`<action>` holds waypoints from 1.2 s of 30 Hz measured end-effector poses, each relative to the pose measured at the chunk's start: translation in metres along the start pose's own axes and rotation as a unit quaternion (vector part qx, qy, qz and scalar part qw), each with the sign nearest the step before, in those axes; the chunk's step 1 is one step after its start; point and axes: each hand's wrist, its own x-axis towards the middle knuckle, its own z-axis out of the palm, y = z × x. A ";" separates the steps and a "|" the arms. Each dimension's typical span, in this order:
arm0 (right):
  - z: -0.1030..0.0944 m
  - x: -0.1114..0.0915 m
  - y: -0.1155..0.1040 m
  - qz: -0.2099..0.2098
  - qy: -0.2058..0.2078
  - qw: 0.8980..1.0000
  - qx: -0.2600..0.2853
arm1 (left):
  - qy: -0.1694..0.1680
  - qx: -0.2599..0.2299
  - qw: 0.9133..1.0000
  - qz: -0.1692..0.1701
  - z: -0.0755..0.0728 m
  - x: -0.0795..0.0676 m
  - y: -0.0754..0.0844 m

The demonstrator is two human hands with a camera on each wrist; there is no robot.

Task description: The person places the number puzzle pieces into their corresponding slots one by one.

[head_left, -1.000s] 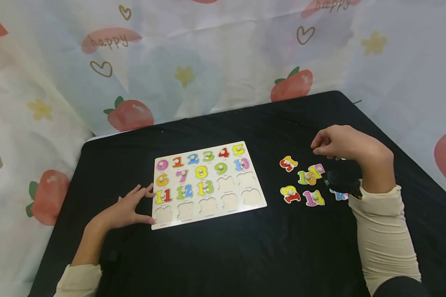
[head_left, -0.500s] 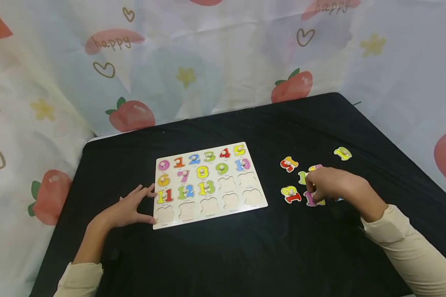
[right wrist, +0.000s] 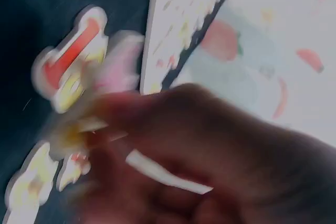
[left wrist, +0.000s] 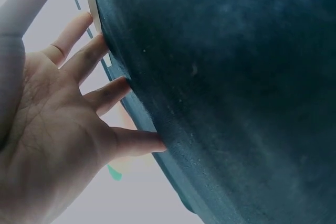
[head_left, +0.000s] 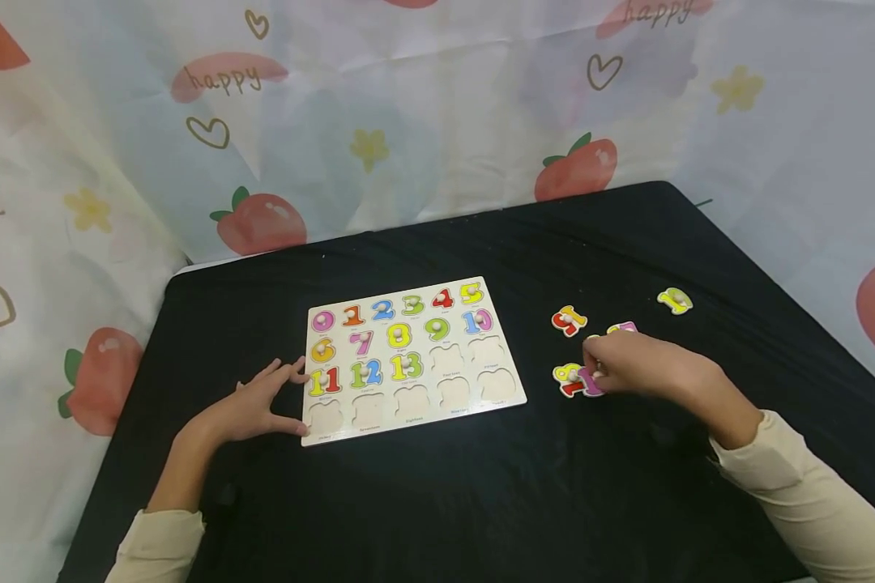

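A wooden number puzzle board (head_left: 414,431) lies on the black cloth, with 0 to 13 seated in its upper recesses and bare recesses below. My left hand (head_left: 244,413) spreads its fingers along the board's left edge, thumb at the near corner; in the left wrist view the palm and extended fingers (left wrist: 94,51) show. To the right of the board, my right hand (head_left: 638,364) pinches a number puzzle piece (head_left: 591,382) with a pink 1, its other digit hidden by the fingers. This piece overlaps the red and yellow piece (head_left: 570,389) in the head view. The right wrist view is blurred.
Beside the right hand lie a red and orange piece (head_left: 569,321) and a partly covered pink one (head_left: 622,327). Farther back is a green and yellow piece (head_left: 675,301). A printed fabric backdrop (head_left: 437,121) rises behind the black-covered table (head_left: 437,502).
My right hand came down from the back right to the pieces, took the pink-digit piece by its knob and shifted it left. My left hand keeps its place at the board.
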 end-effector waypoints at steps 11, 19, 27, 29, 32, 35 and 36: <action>0.023 0.098 -0.050 -0.077 -0.005 0.996 -0.047 | -0.009 0.009 1.000 -0.001 -0.005 0.001 0.001; 0.030 0.135 -0.071 -0.089 0.001 0.993 -0.073 | -0.012 0.009 1.000 -0.002 -0.002 0.003 -0.001; 0.031 0.148 -0.079 -0.081 0.001 0.994 -0.066 | -0.006 0.004 1.000 -0.002 -0.001 0.002 0.001; 0.033 0.149 -0.079 -0.080 -0.001 0.995 -0.064 | -0.005 0.003 1.000 -0.002 -0.001 0.001 0.000; 0.035 0.150 -0.078 -0.072 -0.005 0.996 -0.059 | -0.003 0.003 1.000 -0.001 0.000 0.001 0.000; 0.034 0.148 -0.077 -0.064 -0.010 0.996 -0.059 | -0.003 0.003 1.000 0.002 -0.001 0.001 0.000; 0.033 0.147 -0.075 -0.057 -0.010 0.997 -0.059 | -0.003 0.003 1.000 0.003 -0.001 0.001 0.000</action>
